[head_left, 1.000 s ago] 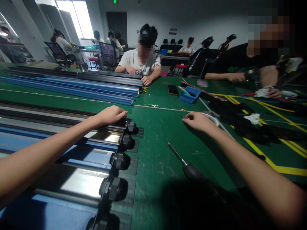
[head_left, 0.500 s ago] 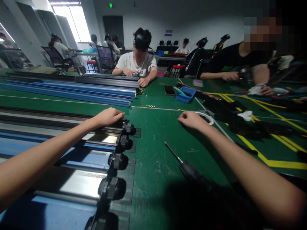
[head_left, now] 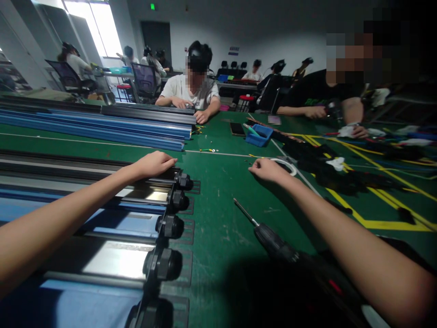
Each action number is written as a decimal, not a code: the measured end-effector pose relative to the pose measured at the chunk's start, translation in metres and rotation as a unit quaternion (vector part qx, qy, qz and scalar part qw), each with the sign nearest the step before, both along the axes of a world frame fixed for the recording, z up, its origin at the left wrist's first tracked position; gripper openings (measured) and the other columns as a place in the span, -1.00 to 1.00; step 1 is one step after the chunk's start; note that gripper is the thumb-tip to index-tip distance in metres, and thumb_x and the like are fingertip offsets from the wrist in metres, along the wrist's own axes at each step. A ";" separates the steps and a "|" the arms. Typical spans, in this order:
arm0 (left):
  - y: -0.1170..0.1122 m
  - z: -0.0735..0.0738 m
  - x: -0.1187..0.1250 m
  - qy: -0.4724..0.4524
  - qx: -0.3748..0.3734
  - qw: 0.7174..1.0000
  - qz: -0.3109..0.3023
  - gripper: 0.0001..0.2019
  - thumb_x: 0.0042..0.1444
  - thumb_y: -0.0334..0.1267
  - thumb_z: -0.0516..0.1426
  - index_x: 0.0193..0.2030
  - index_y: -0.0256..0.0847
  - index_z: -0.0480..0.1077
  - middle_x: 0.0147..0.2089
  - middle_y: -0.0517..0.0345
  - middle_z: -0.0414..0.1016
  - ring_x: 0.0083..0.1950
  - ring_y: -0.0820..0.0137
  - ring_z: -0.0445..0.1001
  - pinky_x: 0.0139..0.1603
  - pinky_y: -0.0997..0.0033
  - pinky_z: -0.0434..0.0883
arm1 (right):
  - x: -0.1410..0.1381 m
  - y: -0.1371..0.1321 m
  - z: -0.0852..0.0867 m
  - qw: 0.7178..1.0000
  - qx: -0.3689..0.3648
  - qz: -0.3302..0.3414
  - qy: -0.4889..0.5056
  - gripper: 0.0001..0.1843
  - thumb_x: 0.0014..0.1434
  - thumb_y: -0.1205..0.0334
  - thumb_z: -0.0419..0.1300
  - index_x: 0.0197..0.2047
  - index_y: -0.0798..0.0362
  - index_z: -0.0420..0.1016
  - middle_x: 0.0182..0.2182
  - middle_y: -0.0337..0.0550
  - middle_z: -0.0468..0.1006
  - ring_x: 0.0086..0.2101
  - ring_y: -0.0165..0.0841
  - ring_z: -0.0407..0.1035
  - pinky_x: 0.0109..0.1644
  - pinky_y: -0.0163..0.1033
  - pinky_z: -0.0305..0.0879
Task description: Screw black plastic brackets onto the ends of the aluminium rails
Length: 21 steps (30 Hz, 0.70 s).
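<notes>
1. The electric screwdriver (head_left: 273, 241) lay on the bench (head_left: 221, 218) beside my right forearm, probably parked within reach.
2. My left hand (head_left: 155, 164) rested on the metal rail (head_left: 85, 167) by the black cable glands (head_left: 184, 181), fingers loosely draped, seemingly steadying it.
3. My right hand (head_left: 268, 169) sat against the white cable (head_left: 288, 164), fingers curled narrow; I couldn't tell whether they pinched it.
4. Beyond stood a blue tray (head_left: 258, 135).

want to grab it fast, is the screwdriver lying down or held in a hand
Lying down: the screwdriver rests flat on the green table, with nothing gripping it.
</notes>
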State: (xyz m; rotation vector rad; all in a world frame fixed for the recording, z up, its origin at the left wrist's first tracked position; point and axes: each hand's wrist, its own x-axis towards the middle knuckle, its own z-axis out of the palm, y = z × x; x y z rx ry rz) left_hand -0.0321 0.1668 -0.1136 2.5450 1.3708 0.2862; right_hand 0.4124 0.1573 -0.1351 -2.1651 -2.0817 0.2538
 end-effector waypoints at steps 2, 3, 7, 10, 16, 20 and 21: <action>0.001 0.000 0.000 0.002 -0.002 1.000 0.003 -0.42 0.39 0.18 -0.10 -0.53 -0.17 0.30 -0.56 0.12 0.34 -0.54 0.39 0.22 -0.42 0.37 0.08 | -0.001 -0.003 0.000 1.000 0.002 0.002 -0.002 -0.80 0.32 0.16 0.23 -0.32 0.07 0.50 -0.40 -0.06 0.60 -0.40 -0.27 0.43 -0.32 -0.23 0.17; 0.001 0.000 0.001 0.003 -0.002 1.000 0.005 -0.42 0.39 0.18 -0.11 -0.53 -0.17 0.30 -0.56 0.12 0.34 -0.55 0.39 0.22 -0.42 0.36 0.08 | -0.001 -0.004 0.000 1.000 0.003 0.004 -0.003 -0.79 0.33 0.15 0.22 -0.32 0.07 0.50 -0.40 -0.06 0.60 -0.38 -0.27 0.44 -0.31 -0.23 0.17; 0.004 -0.003 0.001 0.006 -0.009 1.000 0.012 -0.42 0.39 0.19 -0.12 -0.52 -0.17 0.28 -0.55 0.14 0.32 -0.53 0.39 0.23 -0.40 0.36 0.08 | 0.002 -0.004 -0.004 1.000 0.006 0.012 -0.007 -0.74 0.34 0.15 0.20 -0.37 0.08 0.49 -0.39 -0.04 0.60 -0.37 -0.27 0.44 -0.31 -0.24 0.17; 0.006 -0.006 0.000 0.006 -0.013 1.000 0.017 -0.43 0.39 0.18 -0.11 -0.51 -0.17 0.28 -0.54 0.15 0.33 -0.51 0.40 0.24 -0.38 0.37 0.09 | 0.004 -0.002 -0.006 1.000 0.002 0.018 -0.006 -0.74 0.34 0.15 0.21 -0.37 0.08 0.49 -0.40 -0.05 0.60 -0.38 -0.27 0.45 -0.31 -0.25 0.17; 0.006 -0.007 0.000 0.007 -0.013 1.000 0.016 -0.43 0.40 0.17 -0.11 -0.50 -0.18 0.28 -0.53 0.16 0.32 -0.50 0.39 0.24 -0.36 0.37 0.08 | 0.003 -0.002 -0.003 1.000 -0.008 0.024 -0.001 -0.75 0.33 0.16 0.21 -0.38 0.07 0.46 -0.40 -0.05 0.60 -0.40 -0.28 0.43 -0.33 -0.26 0.16; 0.006 -0.006 -0.001 0.010 -0.021 1.000 0.012 -0.43 0.41 0.17 -0.12 -0.48 -0.18 0.27 -0.53 0.17 0.30 -0.49 0.41 0.22 -0.37 0.37 0.06 | 0.004 -0.002 -0.001 0.999 -0.017 0.031 0.000 -0.74 0.34 0.16 0.20 -0.38 0.08 0.46 -0.41 -0.06 0.59 -0.41 -0.29 0.41 -0.35 -0.26 0.14; 0.005 -0.005 -0.001 0.011 -0.022 1.000 0.014 -0.43 0.41 0.18 -0.12 -0.48 -0.18 0.27 -0.53 0.18 0.29 -0.49 0.41 0.22 -0.37 0.37 0.06 | 0.004 -0.002 0.000 0.999 -0.020 0.033 -0.002 -0.74 0.34 0.16 0.20 -0.37 0.08 0.47 -0.41 -0.06 0.59 -0.41 -0.29 0.41 -0.34 -0.26 0.14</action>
